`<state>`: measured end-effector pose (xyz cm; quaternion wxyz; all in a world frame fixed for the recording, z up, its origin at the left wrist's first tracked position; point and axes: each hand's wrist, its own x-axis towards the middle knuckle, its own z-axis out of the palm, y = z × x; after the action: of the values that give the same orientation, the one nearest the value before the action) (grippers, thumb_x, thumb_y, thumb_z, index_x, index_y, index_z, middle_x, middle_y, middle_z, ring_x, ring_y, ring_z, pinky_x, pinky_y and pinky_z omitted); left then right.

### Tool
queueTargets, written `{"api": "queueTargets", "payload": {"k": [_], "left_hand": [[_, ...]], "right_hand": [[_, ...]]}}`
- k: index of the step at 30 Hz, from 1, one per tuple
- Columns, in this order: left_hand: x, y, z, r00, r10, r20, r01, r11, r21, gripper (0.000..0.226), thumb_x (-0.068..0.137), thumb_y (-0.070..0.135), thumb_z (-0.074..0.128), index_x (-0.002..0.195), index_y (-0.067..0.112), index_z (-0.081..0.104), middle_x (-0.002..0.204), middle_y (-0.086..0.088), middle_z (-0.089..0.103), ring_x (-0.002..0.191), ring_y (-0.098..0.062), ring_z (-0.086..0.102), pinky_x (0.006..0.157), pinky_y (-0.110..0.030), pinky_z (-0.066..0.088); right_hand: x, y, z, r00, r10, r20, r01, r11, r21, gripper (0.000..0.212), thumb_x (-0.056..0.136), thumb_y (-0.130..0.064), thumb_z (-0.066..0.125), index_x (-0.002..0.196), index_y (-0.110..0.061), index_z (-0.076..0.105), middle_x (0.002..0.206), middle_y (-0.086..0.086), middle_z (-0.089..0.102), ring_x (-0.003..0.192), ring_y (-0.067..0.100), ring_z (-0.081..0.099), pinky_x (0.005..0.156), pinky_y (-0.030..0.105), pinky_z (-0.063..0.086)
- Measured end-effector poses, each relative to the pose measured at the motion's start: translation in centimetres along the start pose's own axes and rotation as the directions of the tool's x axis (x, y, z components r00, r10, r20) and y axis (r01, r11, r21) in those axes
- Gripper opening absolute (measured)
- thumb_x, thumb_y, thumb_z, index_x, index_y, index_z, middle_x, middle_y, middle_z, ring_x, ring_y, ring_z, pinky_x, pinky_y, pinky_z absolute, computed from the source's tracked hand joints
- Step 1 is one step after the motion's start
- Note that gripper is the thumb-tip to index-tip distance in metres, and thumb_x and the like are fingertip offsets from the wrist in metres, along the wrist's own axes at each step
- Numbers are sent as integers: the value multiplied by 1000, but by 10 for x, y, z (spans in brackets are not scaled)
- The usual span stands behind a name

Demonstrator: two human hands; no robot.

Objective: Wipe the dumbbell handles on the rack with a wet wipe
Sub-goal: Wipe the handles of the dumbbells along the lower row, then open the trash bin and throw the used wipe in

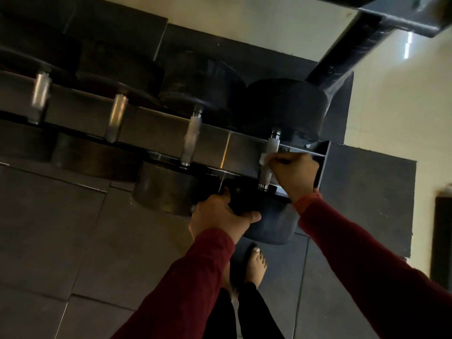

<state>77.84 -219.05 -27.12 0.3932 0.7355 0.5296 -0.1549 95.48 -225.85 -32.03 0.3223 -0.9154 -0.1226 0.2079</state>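
Several black dumbbells lie side by side on a dark metal rack (325,152), their metal handles pointing toward me. At the rack's right end, my right hand (294,173) is closed around the handle of the rightmost dumbbell (272,145), with a white wet wipe (263,159) pressed between fingers and handle. My left hand (220,216) grips the near black head (271,223) of that same dumbbell from the left. The neighbouring handle (192,140) to the left stands free, as do two more handles (117,117) further left.
Dark rubber floor tiles (61,241) spread below the rack. A black slanted rack post (354,45) rises at the upper right against a pale wall. My bare foot (255,266) stands right under the rightmost dumbbell. A dark object (442,236) sits at the far right edge.
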Motion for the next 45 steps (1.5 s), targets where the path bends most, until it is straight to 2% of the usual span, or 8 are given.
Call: {"api": "queueTargets", "payload": {"k": [5,13,20,27,32,36,39,45], "left_hand": [[0,1,1,1000,-4,1,4,1000,0,53,58,67,83,95,33,67,82,17,67,85,-12,64,78,-32,55],[0,-1,1,1000,10,18,-10,1000,-16,61,55,66,85,103,31,71,97,12,73,97,-14,68,88,-35,57],[-11,-10,-45,993,14,114,16,965,-263,65,70,44,89,125,15,69,121,-3,72,111,-11,67,103,-31,51],[-95,-7,-200,935,-101,-339,-39,924,-381,13,75,30,86,81,20,79,80,6,77,87,-7,72,85,-20,53],[-205,-32,-318,844,-119,-523,-106,919,-380,9,82,25,79,91,23,77,74,14,69,76,-3,68,68,-3,44],[-289,-77,-392,778,-114,-618,-113,942,-315,37,80,40,71,110,18,75,102,2,74,104,-19,69,95,-23,49],[-337,-121,-439,713,-137,-687,-55,967,-249,67,75,56,54,118,7,71,123,-12,68,121,-29,59,105,-29,42],[-402,-232,-511,550,-323,-771,67,936,-344,50,88,28,71,133,10,60,132,-9,59,125,-27,54,102,-22,35]], "right_hand": [[23,-16,5,927,-367,78,370,860,-351,20,85,-10,61,83,-15,80,82,3,77,73,21,71,61,20,40],[12,-25,0,867,-173,467,454,661,-598,24,96,-22,56,103,-7,72,102,13,69,97,33,66,78,36,53],[5,-72,-43,835,82,544,-18,992,-121,9,86,-12,71,93,-13,76,87,3,71,86,20,68,77,29,57],[-77,-223,-84,671,-105,734,-374,807,458,26,93,10,57,110,-10,60,97,10,69,87,17,68,71,26,58],[-177,-355,-112,490,-292,821,-216,872,439,37,97,17,43,122,-2,62,113,11,69,96,12,66,89,27,54],[-271,-450,-115,357,-386,850,-63,899,434,32,94,21,42,106,5,67,106,2,69,102,8,61,108,36,44],[-335,-507,-95,322,-458,828,107,887,449,27,95,14,48,115,8,65,108,18,71,84,8,61,91,29,54],[-450,-604,-26,167,-558,813,325,810,489,8,89,-8,71,90,-14,76,90,1,77,83,8,64,68,20,48]]}}
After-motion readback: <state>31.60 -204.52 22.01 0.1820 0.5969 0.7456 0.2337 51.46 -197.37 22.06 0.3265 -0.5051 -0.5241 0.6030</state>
